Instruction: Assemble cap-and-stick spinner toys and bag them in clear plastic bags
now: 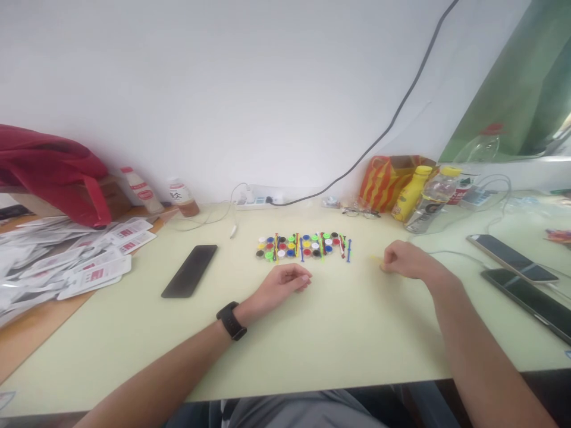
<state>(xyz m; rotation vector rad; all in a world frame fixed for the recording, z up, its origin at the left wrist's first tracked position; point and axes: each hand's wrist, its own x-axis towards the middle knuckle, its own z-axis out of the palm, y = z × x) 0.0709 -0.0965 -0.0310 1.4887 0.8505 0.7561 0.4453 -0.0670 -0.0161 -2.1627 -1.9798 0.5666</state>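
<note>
My left hand (289,279) rests on the table with its fingers loosely curled and the thumb against them; nothing shows in it. It lies just in front of rows of small round discs (306,245) in red, yellow, blue, green, black and white. Between the disc groups stand thin coloured plastic sticks (301,248), with a blue stick (349,250) at the right end. To the right of these, my right hand (404,260) pinches a small yellow stick (375,258), blurred and partly hidden by the fingers.
A black phone (190,271) lies left of the discs; two more phones (513,257) are at the right. White packets (98,261) cover the left side. Bottles (413,193) and a striped bag (379,181) stand at the back right, near a power strip (259,203) and glasses (361,212).
</note>
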